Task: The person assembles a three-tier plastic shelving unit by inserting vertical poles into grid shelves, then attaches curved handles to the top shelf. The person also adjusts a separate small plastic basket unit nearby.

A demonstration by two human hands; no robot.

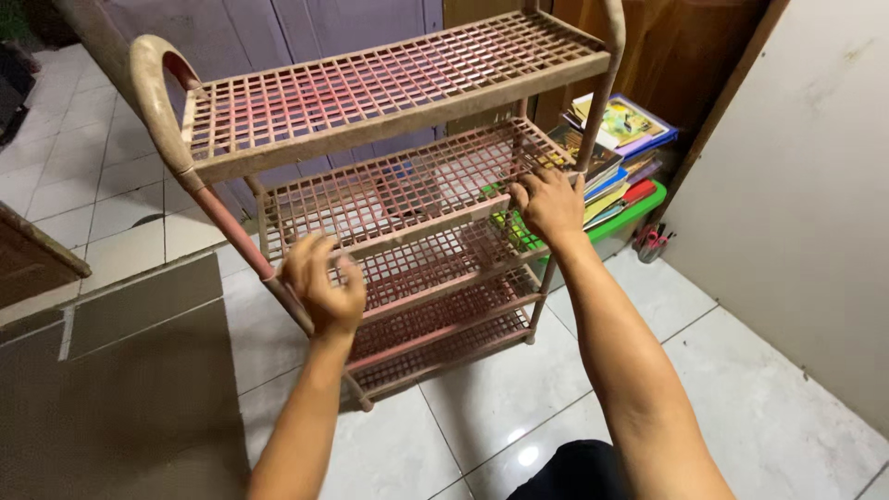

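Hands grip a dusty pink plastic rack (389,185) with several grid shelves, which stands tilted on the pale tiled floor (519,389), its top leaning away toward the upper left. The left hand (319,282) is curled around the front edge of one of the middle shelves, close to the left post (231,236), with the fingers hooked over the rim and the thumb alongside; it is clamped on the rack rather than spread. The right hand (548,202) lies on the right front corner of the second shelf, fingers bent over the grid and pressed down against it, just beside the right post (593,120). Both forearms reach up from the bottom of the view. Behind the rack on the right sits a green bin (634,218) with a stack of books (616,139) on top of it, touching or very nearly touching the rack's right side. A small red and dark object (653,241) lies on the floor beside the bin, against the pale wall (806,204). A grey mat (120,389) covers the floor at lower left.
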